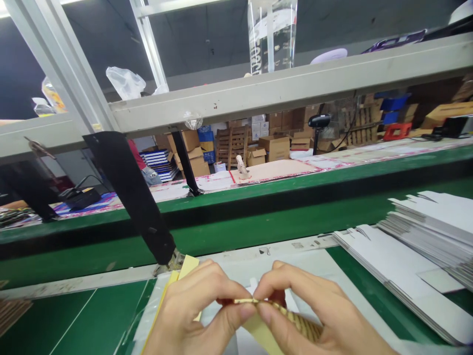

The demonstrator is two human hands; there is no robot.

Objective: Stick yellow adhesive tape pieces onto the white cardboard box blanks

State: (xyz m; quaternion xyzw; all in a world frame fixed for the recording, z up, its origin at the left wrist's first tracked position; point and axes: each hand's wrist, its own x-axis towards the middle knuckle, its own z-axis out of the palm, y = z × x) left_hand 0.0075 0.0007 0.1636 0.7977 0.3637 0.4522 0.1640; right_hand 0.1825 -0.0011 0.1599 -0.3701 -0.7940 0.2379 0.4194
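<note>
In the head view, my left hand (195, 310) and my right hand (310, 305) meet at the bottom centre, thumbs and forefingers pinched together. Between their fingertips runs a thin strip with yellow-and-dark stripes (301, 324); its exact kind cannot be made out. The left fingers grip its pale end, and the striped length runs under my right palm, partly hidden. Just below the fingertips, a pale yellow piece of card or paper (261, 334) shows over white paper. Beside my left hand stand yellow strips (189, 266) at the edge of the pale work surface (310, 266).
Flat white cartons (391, 261) lie stacked on the right. A black-wrapped post (129, 192) rises left of my hands, under a metal shelf beam (281, 93). Behind runs a green ledge (266, 229). Brown cardboard (15, 315) sits at the lower left.
</note>
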